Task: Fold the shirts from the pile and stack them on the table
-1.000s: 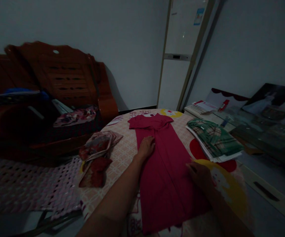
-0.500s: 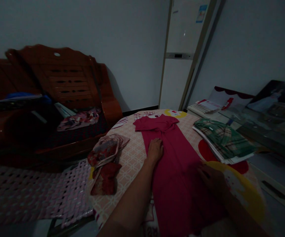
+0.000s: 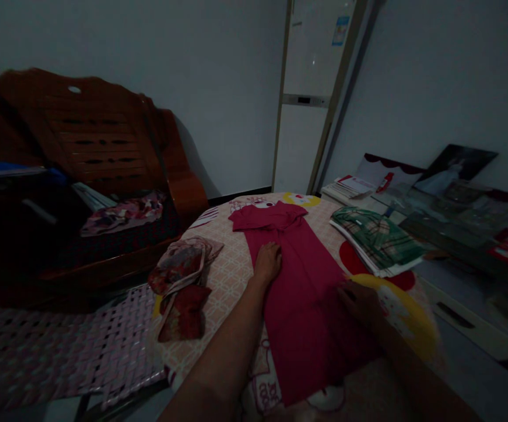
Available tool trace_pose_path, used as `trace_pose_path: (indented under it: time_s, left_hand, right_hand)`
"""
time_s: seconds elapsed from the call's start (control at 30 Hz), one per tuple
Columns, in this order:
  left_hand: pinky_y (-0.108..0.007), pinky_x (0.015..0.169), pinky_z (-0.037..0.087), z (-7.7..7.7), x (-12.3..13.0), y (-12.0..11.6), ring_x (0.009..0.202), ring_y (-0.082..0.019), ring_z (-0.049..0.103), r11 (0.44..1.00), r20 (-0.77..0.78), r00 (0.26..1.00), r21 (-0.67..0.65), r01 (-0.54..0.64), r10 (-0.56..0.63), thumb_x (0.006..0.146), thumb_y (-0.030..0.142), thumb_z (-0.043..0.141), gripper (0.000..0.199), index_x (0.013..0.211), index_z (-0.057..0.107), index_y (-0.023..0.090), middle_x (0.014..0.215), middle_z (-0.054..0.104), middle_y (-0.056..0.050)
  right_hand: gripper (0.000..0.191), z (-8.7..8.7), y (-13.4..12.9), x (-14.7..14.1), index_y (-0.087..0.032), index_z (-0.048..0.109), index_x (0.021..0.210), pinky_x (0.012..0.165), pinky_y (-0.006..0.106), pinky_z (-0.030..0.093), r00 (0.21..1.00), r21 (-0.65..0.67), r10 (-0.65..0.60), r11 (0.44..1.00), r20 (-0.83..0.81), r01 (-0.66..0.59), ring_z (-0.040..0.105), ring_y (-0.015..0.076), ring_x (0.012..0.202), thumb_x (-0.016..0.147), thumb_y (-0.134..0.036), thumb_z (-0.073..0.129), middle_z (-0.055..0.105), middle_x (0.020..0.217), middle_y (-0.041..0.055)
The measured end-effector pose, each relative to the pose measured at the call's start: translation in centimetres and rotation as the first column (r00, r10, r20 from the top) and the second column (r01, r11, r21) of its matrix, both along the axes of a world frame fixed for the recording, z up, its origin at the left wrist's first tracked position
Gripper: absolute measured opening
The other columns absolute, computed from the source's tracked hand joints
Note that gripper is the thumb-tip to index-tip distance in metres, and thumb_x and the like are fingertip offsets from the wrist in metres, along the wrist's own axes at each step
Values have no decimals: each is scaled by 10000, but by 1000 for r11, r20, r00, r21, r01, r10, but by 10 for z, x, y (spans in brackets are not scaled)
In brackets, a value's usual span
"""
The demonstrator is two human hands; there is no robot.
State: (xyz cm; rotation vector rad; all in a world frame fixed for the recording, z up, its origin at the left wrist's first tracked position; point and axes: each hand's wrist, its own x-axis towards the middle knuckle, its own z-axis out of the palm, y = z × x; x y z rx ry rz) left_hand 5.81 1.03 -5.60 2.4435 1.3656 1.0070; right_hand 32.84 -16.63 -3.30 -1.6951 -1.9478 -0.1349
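A magenta short-sleeved dress (image 3: 300,293) lies lengthwise on the round table, its sleeves at the far end and its hem toward me. The fabric is mostly flat, with faint creases and a gathered fold below the sleeves. My left hand (image 3: 269,261) rests on the dress's left side, fingers stretched forward and lying flat on the cloth. At the right edge, lower down, my right hand (image 3: 361,302) touches the fabric with its fingers extended. That hand is dim, so finger detail is poor.
A patterned tablecloth (image 3: 231,281) covers the table. A crumpled reddish scarf-like cloth (image 3: 183,287) lies left; a folded green plaid garment (image 3: 377,237) sits right. Beyond are a wooden bench (image 3: 99,140), a pink woven seat (image 3: 126,334), a cluttered glass-topped surface (image 3: 438,217) and a tall white cabinet-like appliance (image 3: 302,135).
The view has turned slightly right, so the scene sits further left. More of the dress's hem shows now. Both hands stay at about the same places on the dress.
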Motion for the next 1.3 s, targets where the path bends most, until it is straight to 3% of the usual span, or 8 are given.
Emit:
trace_pose_path:
  time_s: [0.2, 0.7, 0.83, 0.93, 1.03, 1.13, 1.3]
  left_hand:
    - [-512, 1094, 395, 8, 3, 4, 1224, -284, 557, 998, -15, 1000, -63, 2, -3, 839, 168, 536, 346, 1171, 634, 187, 1269, 628, -132]
    - [-410, 1019, 464, 26, 3, -3, 1124, -248, 607, 995, -8, 1000, -101, -12, 11, 815, 176, 540, 335, 1120, 677, 161, 1180, 686, -96]
    - [-387, 975, 489, 38, 1, -13, 1033, -227, 638, 991, 61, 998, -136, 10, -2, 804, 164, 543, 294, 1050, 704, 165, 1091, 719, -82]
    - [-350, 897, 508, 56, 5, -30, 944, -216, 649, 992, 63, 998, -124, 27, -19, 798, 168, 551, 237, 962, 723, 165, 1006, 727, -84]
    - [-295, 752, 501, 83, 14, -59, 778, -184, 645, 973, 7, 989, -180, 146, -147, 835, 227, 536, 206, 862, 723, 145, 837, 717, -59]
    - [-242, 673, 453, 106, 23, -95, 696, -145, 628, 902, -33, 930, -261, 345, -365, 849, 241, 542, 192, 825, 715, 160, 751, 696, -15]
    - [-237, 598, 409, 117, 29, -151, 665, -139, 631, 734, -112, 768, -406, 544, -631, 855, 293, 609, 117, 846, 679, 200, 767, 695, -5]
  right_hand:
    - [328, 9, 1, -2, -184, 664, 734, 667, 289, 449, 1000, -13, 1, 1000, 16, 0, 630, 195, 691, 910, -383, 472, 702, 734, 88]
    - [286, 16, 7, 1, -184, 600, 644, 652, 264, 379, 996, -42, 71, 996, -45, -73, 563, 164, 651, 885, -309, 511, 641, 671, 72]
    - [287, 18, 6, 0, -184, 600, 647, 665, 262, 392, 991, -52, 83, 995, -102, -89, 564, 159, 660, 886, -319, 518, 644, 680, 65]
    - [311, 21, 7, 1, -184, 599, 626, 664, 264, 407, 979, -43, 98, 993, -180, -108, 545, 145, 615, 887, -333, 517, 626, 645, 42]
    - [321, 31, 6, 4, -181, 611, 623, 652, 263, 421, 955, -45, 124, 989, -268, -141, 541, 138, 590, 886, -345, 526, 619, 629, 27]
    - [225, 47, 0, 6, -177, 652, 676, 686, 274, 438, 942, -71, 192, 973, -276, -219, 588, 158, 659, 852, -296, 575, 661, 698, 40]
    - [114, 66, -26, 7, -180, 704, 879, 746, 303, 449, 929, -321, 340, 872, -146, -370, 626, 187, 787, 833, -216, 606, 697, 848, 62]
